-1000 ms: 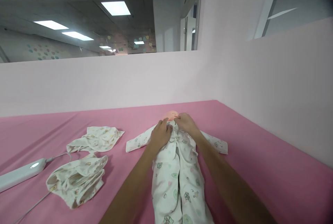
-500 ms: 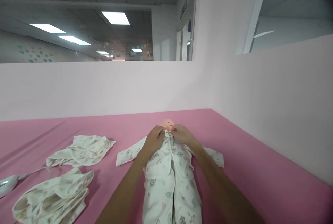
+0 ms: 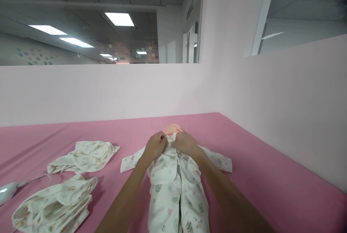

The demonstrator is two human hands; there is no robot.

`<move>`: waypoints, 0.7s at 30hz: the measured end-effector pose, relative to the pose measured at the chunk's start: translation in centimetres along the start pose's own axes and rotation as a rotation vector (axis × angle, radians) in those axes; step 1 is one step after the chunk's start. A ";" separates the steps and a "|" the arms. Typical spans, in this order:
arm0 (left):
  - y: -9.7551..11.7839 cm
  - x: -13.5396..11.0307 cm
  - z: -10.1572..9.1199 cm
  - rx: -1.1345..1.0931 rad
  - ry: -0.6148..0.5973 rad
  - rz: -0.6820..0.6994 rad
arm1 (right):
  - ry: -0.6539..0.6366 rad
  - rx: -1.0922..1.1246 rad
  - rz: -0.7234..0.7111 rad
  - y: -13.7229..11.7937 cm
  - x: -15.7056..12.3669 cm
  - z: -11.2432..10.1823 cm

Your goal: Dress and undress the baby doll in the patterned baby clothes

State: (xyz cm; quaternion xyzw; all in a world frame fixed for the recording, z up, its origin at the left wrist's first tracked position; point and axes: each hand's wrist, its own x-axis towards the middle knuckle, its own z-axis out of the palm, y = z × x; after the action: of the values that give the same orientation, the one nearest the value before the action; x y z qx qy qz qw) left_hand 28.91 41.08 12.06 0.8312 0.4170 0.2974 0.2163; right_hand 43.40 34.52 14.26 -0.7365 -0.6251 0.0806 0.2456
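Note:
A baby doll (image 3: pixel 172 129) lies on its back, its head just beyond my hands. It wears a white printed baby top (image 3: pixel 164 169) with the sleeves spread to both sides, over printed baby pants (image 3: pixel 169 204). My left hand (image 3: pixel 156 146) is closed on the left side of the top's collar, fingers pinched at the neck. My right hand (image 3: pixel 186 143) is closed on the collar's right side, close beside the left. The top's front flaps overlap down the chest. My fingers partly hide the collar edge and the doll's chin.
Two printed baby garments (image 3: pixel 88 156) (image 3: pixel 54 204) lie crumpled on the pink mat (image 3: pixel 260 189) at the left. A white device with a cord (image 3: pixel 8 191) rests at the far left edge. White walls (image 3: pixel 108 92) with windows close off the back and right.
My left hand has shifted slightly left and down, and my right hand slightly left and down along the collar. The top's left flap now lies flatter, and more of the doll's head shows.

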 end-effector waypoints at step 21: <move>3.1 -1.6 -1.2 -0.052 -0.198 0.160 | -0.066 0.225 -0.016 1.8 0.3 -1.6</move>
State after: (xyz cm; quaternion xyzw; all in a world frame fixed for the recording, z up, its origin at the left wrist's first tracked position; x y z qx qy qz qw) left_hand 29.10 38.13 14.31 0.8813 0.3180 0.2408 0.2534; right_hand 45.74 34.17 14.82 -0.6961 -0.6259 0.1724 0.3064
